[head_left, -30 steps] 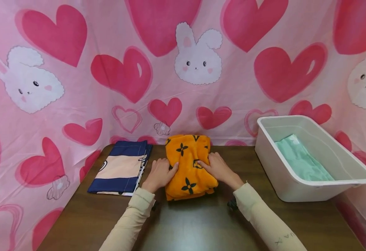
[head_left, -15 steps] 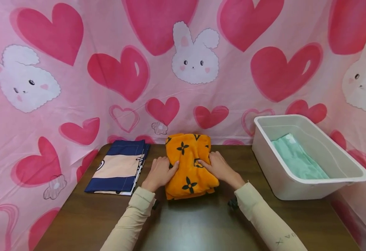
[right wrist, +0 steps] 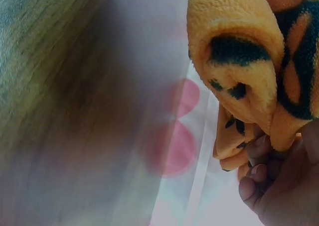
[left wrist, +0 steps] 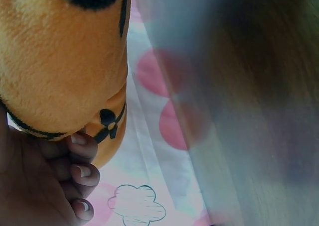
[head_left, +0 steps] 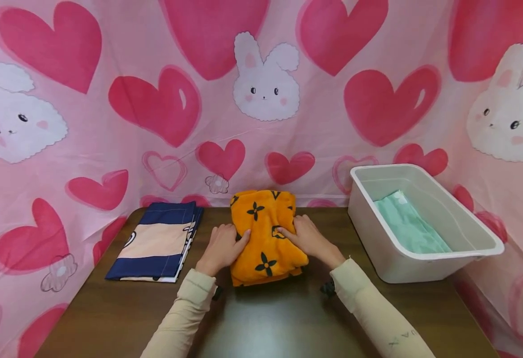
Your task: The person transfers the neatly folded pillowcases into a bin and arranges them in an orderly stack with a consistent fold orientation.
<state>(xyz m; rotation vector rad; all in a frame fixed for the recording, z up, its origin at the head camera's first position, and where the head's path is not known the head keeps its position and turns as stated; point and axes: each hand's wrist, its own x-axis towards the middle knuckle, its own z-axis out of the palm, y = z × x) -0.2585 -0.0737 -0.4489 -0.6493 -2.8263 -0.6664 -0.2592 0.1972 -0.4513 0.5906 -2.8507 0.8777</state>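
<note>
A folded orange plush towel (head_left: 267, 243) with dark flower-like motifs is between my two hands over the middle of the table. My left hand (head_left: 220, 246) grips its left side, thumb on top and the other fingers curled at the lower edge, as the left wrist view shows beside the towel's rounded fold (left wrist: 60, 76). On the opposite side my right hand (head_left: 312, 241) grips it the same way. Loose rolled layers (right wrist: 239, 61) of the towel hang over the right fingers in the right wrist view.
A folded navy and peach cloth (head_left: 156, 241) lies on the brown table (head_left: 265, 323) at the left. To the right stands a white-grey bin (head_left: 377, 253) holding a folded mint-green cloth (head_left: 411, 223). A pink curtain with hearts and rabbits (head_left: 265, 139) encloses the back and sides.
The head view has turned slightly right, so the scene slides left in it. Both hands keep the same hold on the towel.
</note>
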